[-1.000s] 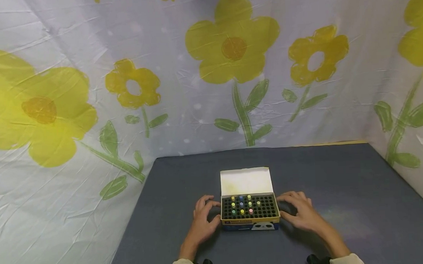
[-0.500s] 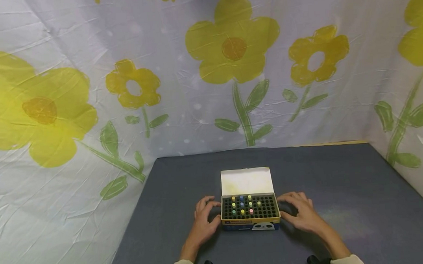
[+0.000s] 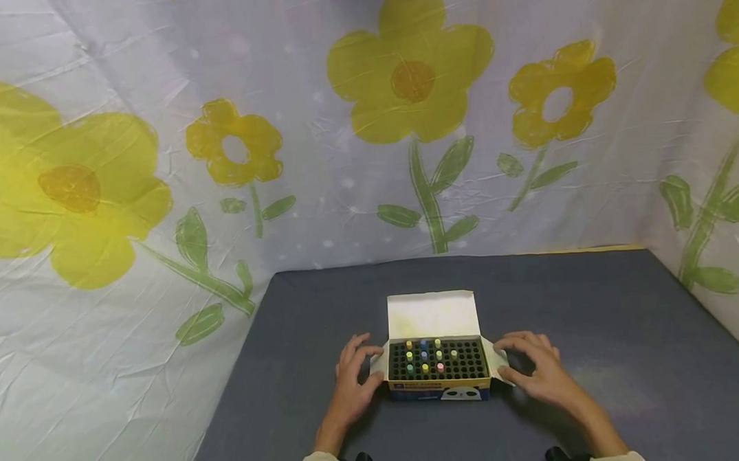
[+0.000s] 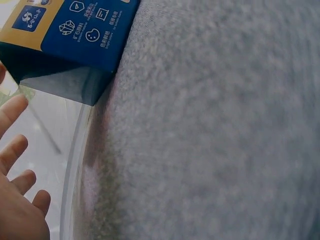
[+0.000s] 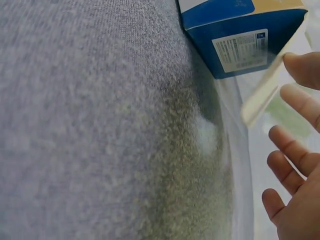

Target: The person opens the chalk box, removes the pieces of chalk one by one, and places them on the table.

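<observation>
A blue-and-yellow cardboard box [image 3: 438, 394] with a panda picture stands open on the table. Inside, a black tray full of round holes holds several coloured chalk-like sticks [image 3: 424, 356]. White side flaps fold outward at both ends. My left hand [image 3: 351, 386] touches the left flap [image 3: 378, 364] with thumb and index fingertips. On the other side, thumb and index of my right hand [image 3: 539, 371] rest on the right flap [image 3: 494, 361]. The right wrist view has this flap [image 5: 265, 95] slanting out and down, fingertips against its upper side; the other fingers are spread and free.
The box's white lid [image 3: 434, 314] stands raised at the back. A dark grey cloth covers the table [image 3: 323, 308]. Behind it and along both sides hangs a white curtain [image 3: 317, 157] printed with yellow flowers.
Both side flaps have turned outward from the box and now show white. My right hand has moved slightly outward with its flap; the left shifted only a little. The box stays put.
</observation>
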The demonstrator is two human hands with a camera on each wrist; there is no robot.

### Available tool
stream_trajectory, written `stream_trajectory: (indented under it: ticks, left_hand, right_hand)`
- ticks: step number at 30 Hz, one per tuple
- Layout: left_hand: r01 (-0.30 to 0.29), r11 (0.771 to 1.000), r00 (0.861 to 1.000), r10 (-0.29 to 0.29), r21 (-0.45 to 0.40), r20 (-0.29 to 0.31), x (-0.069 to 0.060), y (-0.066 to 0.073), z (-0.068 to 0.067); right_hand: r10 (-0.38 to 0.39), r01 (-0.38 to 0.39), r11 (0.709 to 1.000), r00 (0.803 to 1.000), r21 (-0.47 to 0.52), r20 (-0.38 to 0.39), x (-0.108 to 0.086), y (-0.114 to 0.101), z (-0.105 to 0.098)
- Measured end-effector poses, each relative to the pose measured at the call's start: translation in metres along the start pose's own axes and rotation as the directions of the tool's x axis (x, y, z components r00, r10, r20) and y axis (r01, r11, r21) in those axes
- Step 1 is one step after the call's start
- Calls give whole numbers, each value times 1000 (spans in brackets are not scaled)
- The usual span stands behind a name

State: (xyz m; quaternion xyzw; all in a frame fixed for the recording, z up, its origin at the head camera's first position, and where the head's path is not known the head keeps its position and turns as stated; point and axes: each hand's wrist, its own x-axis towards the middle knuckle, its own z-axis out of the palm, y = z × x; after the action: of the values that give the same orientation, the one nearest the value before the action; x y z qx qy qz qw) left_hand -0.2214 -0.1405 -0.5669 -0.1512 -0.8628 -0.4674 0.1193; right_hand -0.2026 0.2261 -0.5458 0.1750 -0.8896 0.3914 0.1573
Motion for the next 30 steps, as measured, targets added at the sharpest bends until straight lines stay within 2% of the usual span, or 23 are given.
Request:
stream_trajectory:
  ticks: [7,11,20,30]
  left_hand:
    - [-29,999,1000,29,-41,-10,4,4,1]
    - [-37,998,999,37,-44,3,6,6,3]
    - [-55,998,997,56,-6,58,6,6,10]
    - [-69,997,996,67,21,65,6,8,14]
  right_hand:
    - [-2,3,1000,998,13,-67,-2,0,-4]
    - [-14,17,999,995,30,-95,-3,0,-5]
    - [1,4,999,994,46,-111,-2,-7,-10]
    - [-46,49,998,992,25,-114,5,-19,-14]
